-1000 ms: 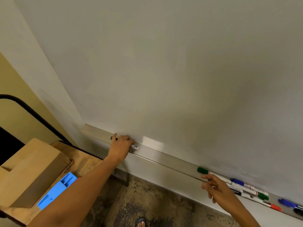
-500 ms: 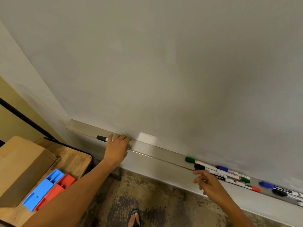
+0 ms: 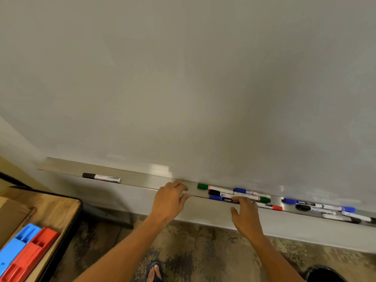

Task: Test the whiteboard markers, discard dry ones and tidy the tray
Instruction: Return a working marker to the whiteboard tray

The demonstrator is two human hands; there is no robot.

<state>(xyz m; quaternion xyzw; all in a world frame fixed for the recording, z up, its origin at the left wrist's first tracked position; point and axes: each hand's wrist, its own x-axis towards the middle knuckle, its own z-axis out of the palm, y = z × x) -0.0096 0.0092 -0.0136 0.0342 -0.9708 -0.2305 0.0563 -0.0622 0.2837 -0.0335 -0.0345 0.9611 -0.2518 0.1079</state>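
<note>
The right grip [image 3: 245,210], fingers loose and holding nothing, touches the nearest marker [image 3: 222,198] lying lengthwise along the tray [image 3: 142,181], while the left grip [image 3: 169,198], also empty, rests farther left.

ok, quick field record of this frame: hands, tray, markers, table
left hand: empty, fingers loosely curled over the tray's front edge
right hand: fingertips on the blue-capped marker, not gripping
tray: metal ledge under the whiteboard
lone black marker: lying at the tray's left end, capped
marker cluster: mixed caps, unsorted, right of the hands
table: blue and red bins
</note>
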